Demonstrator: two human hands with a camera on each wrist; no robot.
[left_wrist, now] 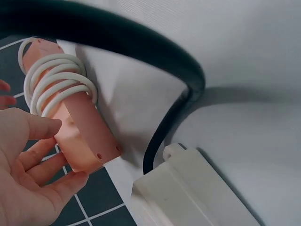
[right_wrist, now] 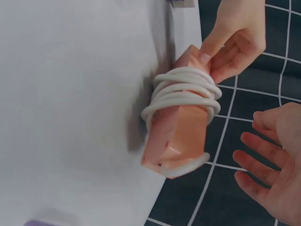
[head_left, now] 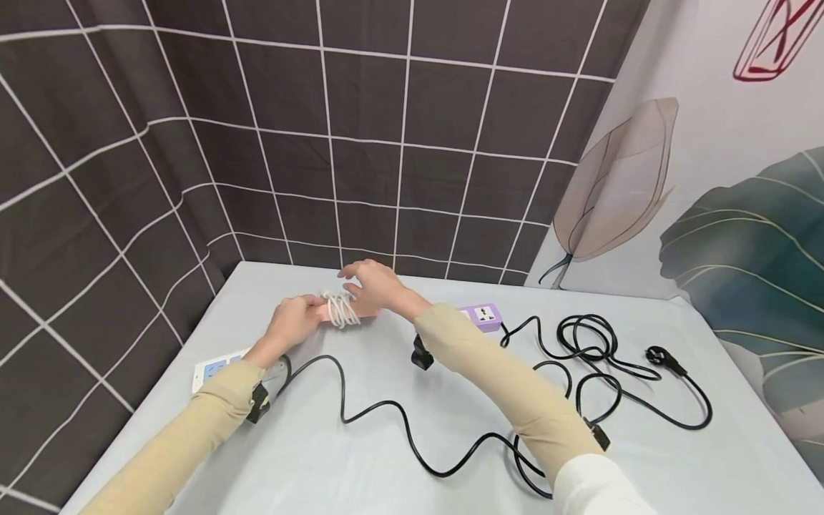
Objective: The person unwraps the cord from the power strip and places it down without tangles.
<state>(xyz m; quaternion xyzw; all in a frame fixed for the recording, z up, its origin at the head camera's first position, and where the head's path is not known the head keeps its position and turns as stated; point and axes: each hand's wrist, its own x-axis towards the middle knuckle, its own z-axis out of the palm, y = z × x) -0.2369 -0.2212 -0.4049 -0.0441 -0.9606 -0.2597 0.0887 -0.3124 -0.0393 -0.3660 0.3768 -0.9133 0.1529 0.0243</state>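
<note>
A pink power strip point(right_wrist: 174, 136) has its white cord point(right_wrist: 183, 92) wound round its middle in several loops. My left hand point(head_left: 292, 325) grips one end of it, thumb on one side and fingers on the other, as the left wrist view shows. The strip is tilted close over the back of the table. My right hand point(right_wrist: 277, 155) is beside the cord loops, its fingers spread and slightly bent, holding nothing. In the right wrist view a gap shows between those fingertips and the strip. One length of cord crosses the strip's free end point(right_wrist: 183, 167).
A white power strip with blue sockets point(head_left: 215, 368) lies under my left forearm, its black cord point(head_left: 399, 409) running across the table. A purple power strip point(head_left: 486, 317) lies behind my right forearm. Looped black cord and a black plug point(head_left: 666, 359) are at the right.
</note>
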